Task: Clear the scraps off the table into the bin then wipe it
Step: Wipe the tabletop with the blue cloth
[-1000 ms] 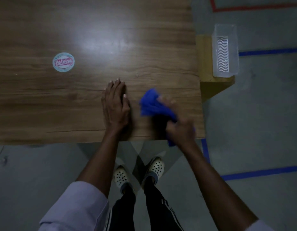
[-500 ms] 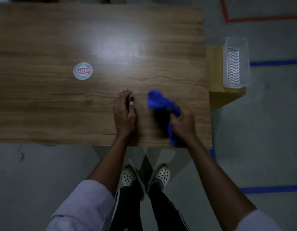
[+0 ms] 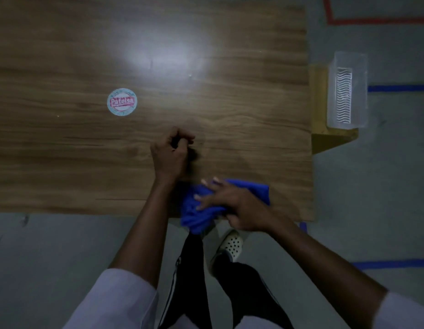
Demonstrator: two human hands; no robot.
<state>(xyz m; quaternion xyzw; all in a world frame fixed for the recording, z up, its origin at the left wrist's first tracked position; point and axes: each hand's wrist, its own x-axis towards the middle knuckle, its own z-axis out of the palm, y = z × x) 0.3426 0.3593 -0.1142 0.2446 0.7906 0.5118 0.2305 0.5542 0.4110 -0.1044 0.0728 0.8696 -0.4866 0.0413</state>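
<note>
My right hand [image 3: 232,205] presses a crumpled blue cloth [image 3: 253,188] flat on the wooden table [image 3: 63,162] at its near edge, fingers spread and fairly straight; part of the cloth hangs over the edge. My left hand [image 3: 170,150] rests on the table just beyond and to the left, its fingers curled into a loose fist with nothing visible inside. A clear plastic bin [image 3: 347,91] stands off the table's right side. Two tiny pale specks [image 3: 190,75] lie on the tabletop.
A round sticker with red lettering [image 3: 122,101] sits on the table's left half. The bin rests on a yellow stand [image 3: 320,136] against the table's right edge. Blue and red tape lines mark the grey floor. My legs and shoes are below the near edge.
My right hand pulled the cloth back toward the near edge and now lies flat on it. My left hand's fingers went from flat on the table to curled.
</note>
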